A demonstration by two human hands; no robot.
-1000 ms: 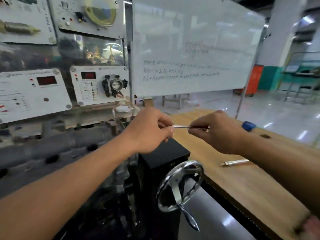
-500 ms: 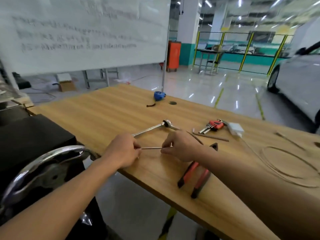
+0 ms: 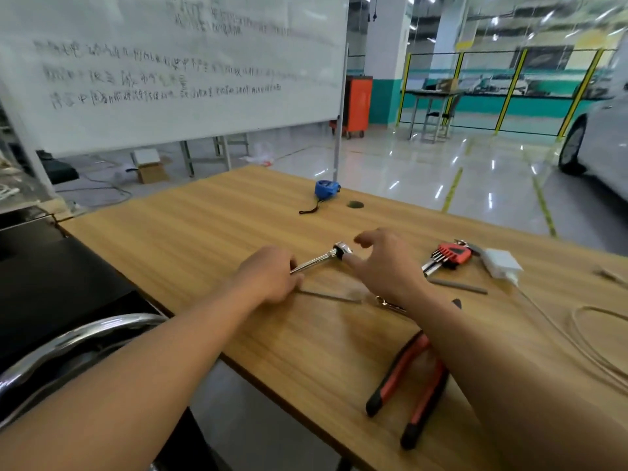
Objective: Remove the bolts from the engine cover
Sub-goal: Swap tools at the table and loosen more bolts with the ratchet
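Left hand (image 3: 268,275) curls round ratchet (image 3: 319,260) handle, head toward 2 o'clock. Right hand (image 3: 384,266), fingers spread, holds nothing.

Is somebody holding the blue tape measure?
No, the blue tape measure lies alone on the wooden table, beyond the left hand and the right hand.

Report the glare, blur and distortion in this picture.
Head view: ceiling lights glare in streaks on the glossy floor; the whiteboard writing is too smeared to read; the right hand is slightly motion-blurred, the left hand and ratchet sharper; the wide lens bows the table edge.
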